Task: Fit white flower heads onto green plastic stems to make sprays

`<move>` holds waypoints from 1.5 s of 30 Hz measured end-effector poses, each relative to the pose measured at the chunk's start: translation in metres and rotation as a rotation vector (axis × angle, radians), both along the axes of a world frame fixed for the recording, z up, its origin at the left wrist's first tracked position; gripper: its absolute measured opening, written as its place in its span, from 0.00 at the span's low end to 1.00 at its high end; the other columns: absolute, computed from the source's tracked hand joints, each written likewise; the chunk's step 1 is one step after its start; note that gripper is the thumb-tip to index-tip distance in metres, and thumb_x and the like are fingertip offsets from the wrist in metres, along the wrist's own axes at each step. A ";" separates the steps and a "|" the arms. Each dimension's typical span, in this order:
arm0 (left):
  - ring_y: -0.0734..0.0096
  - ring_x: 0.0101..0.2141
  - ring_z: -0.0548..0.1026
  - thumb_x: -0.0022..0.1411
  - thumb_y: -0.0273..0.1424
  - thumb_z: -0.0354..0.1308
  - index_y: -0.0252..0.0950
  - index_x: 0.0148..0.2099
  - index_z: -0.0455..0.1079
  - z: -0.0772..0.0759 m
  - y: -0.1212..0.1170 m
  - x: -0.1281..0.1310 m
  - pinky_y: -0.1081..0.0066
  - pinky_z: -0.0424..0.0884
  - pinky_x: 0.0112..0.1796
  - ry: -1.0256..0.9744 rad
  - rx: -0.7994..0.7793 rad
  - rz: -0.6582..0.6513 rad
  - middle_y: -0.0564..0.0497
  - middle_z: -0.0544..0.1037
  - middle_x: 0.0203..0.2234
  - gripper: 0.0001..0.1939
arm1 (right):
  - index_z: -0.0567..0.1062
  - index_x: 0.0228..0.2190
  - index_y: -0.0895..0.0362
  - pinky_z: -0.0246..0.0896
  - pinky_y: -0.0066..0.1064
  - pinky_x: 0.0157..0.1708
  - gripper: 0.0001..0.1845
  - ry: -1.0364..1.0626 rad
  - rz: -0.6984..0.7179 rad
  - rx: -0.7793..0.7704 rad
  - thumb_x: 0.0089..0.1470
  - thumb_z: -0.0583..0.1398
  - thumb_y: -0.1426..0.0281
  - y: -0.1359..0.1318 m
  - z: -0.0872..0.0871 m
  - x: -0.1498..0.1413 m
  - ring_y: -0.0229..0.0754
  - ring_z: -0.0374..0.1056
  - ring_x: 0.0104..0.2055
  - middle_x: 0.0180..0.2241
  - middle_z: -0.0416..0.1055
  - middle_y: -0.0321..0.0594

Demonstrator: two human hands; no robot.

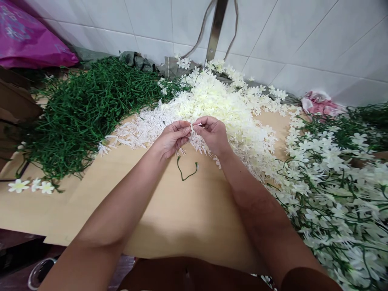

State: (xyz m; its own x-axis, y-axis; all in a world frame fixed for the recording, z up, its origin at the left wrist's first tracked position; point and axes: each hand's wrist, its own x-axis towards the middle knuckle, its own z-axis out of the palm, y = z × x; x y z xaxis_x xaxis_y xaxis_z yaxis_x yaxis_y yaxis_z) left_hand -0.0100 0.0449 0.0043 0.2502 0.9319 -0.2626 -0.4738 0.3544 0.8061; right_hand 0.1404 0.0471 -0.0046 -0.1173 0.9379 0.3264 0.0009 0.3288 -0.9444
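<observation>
Over the middle of the table, my left hand (pixel 175 138) and my right hand (pixel 214 135) meet with thumbs and forefingers pinched together. Between the fingertips is a small white artificial flower piece (pixel 191 126), too small to make out fully. Just below them on the board lies a single bent green plastic stem (pixel 183 179). Behind my hands spreads a heap of cream-white artificial flower petals (pixel 212 93). Thin white stamen pieces (pixel 145 127) lie along its left front edge, close to my left hand.
A large heap of green stems (pixel 87 97) lies at left, with a few loose white flowers (pixel 18 186) before it. White flowers on green stems (pixel 333 169) pile up at right. A purple bag (pixel 33 40), tiled wall (pixel 273 36) and metal upright (pixel 216 30) stand behind.
</observation>
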 end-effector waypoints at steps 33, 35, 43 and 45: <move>0.82 0.17 0.58 0.60 0.21 0.55 0.33 0.23 0.63 0.013 -0.004 0.005 0.79 0.54 0.22 0.385 0.146 0.054 0.58 0.62 0.13 0.13 | 0.70 0.26 0.55 0.62 0.28 0.27 0.19 -0.008 -0.022 -0.109 0.38 0.70 0.57 -0.006 0.004 -0.012 0.30 0.61 0.22 0.21 0.66 0.28; 0.82 0.17 0.58 0.60 0.21 0.56 0.34 0.23 0.62 0.012 -0.004 0.006 0.78 0.54 0.22 0.407 0.164 0.074 0.58 0.62 0.13 0.13 | 0.71 0.26 0.56 0.62 0.28 0.26 0.18 -0.019 -0.015 -0.103 0.39 0.69 0.58 -0.005 0.002 -0.011 0.30 0.61 0.22 0.21 0.66 0.29; 0.80 0.19 0.57 0.60 0.25 0.57 0.36 0.26 0.61 0.008 -0.006 0.008 0.75 0.54 0.24 0.441 0.293 0.141 0.60 0.61 0.15 0.10 | 0.67 0.25 0.55 0.58 0.29 0.25 0.16 0.017 -0.143 -0.087 0.42 0.68 0.62 -0.003 -0.003 -0.009 0.32 0.60 0.23 0.20 0.66 0.30; 0.79 0.21 0.58 0.57 0.25 0.60 0.35 0.26 0.63 0.007 -0.006 0.008 0.75 0.54 0.26 0.478 0.384 0.121 0.59 0.63 0.17 0.10 | 0.67 0.24 0.54 0.58 0.29 0.25 0.14 0.006 -0.187 -0.066 0.43 0.67 0.64 -0.003 -0.004 -0.010 0.33 0.60 0.23 0.20 0.65 0.29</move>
